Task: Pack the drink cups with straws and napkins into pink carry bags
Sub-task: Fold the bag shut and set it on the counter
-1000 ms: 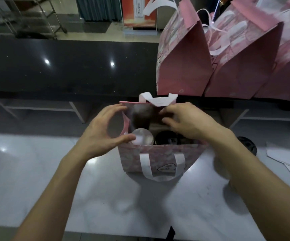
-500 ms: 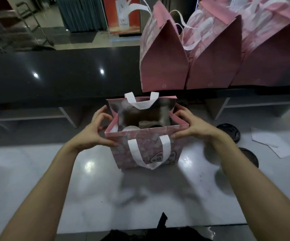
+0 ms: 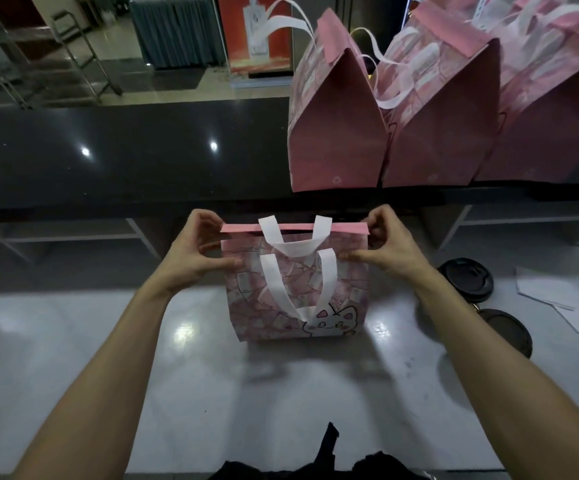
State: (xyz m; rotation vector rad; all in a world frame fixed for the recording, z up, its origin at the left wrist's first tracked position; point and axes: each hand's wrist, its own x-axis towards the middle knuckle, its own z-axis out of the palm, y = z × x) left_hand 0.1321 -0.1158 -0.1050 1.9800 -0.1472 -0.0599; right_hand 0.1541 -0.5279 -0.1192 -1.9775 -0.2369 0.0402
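The pink bag [image 3: 298, 292] stands on the worktop [image 3: 212, 393] between both hands; left hand [image 3: 196, 252] and right hand [image 3: 383, 245] each pinch its top corners.

Pink carry bag [image 3: 298, 292], printed with a cat figure and fitted with white loop handles [image 3: 296, 268], standing upright on the pale worktop [image 3: 212, 393]; top edges pressed together into a flat closed strip. Three further pink bags [image 3: 336, 133], tops closed, lined up on the raised dark ledge [image 3: 125, 154] behind.
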